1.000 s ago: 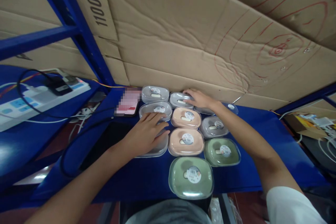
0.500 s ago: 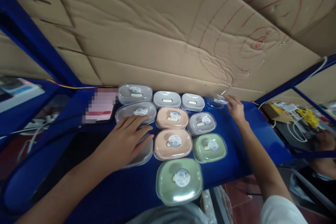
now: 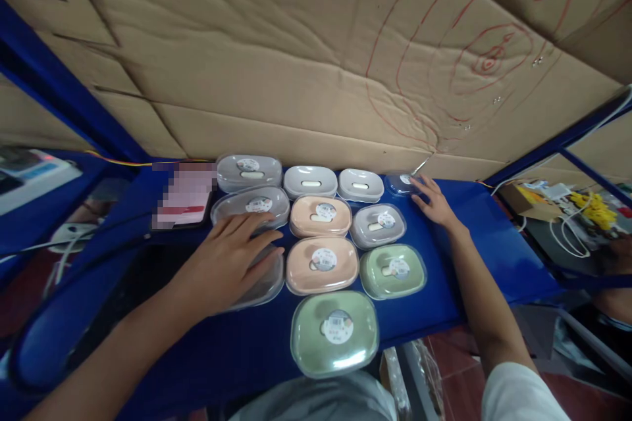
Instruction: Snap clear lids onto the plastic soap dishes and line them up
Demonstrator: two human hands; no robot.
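Observation:
My left hand (image 3: pixel 232 256), fingers spread, lies over a grey soap box (image 3: pixel 264 286) with a clear lid and partly hides it. Its fingertips reach the front of another grey soap box (image 3: pixel 249 210). At the back right, a clear lid (image 3: pixel 401 185) with a round label lies on the table. The fingers of my right hand (image 3: pixel 434 202) are apart at its right edge; whether they touch it I cannot tell. Between my hands sit lidded soap boxes: peach (image 3: pixel 323 266), green (image 3: pixel 334 335) and grey (image 3: pixel 378 227). Two pale grey soap dishes (image 3: pixel 310 182) in the back row appear uncovered.
A phone (image 3: pixel 185 194) lies at the left of the blue table (image 3: pixel 486 230). A cardboard wall (image 3: pixel 276 66) rises behind. Cables run along the left side. At the right, another person's arm (image 3: pixel 617 289) shows near a box with yellow items (image 3: pixel 590 210).
My right hand has lowered the clear lid to the table at the back right, and its fingers have spread. My left hand has stayed over the grey boxes. The view has shifted slightly.

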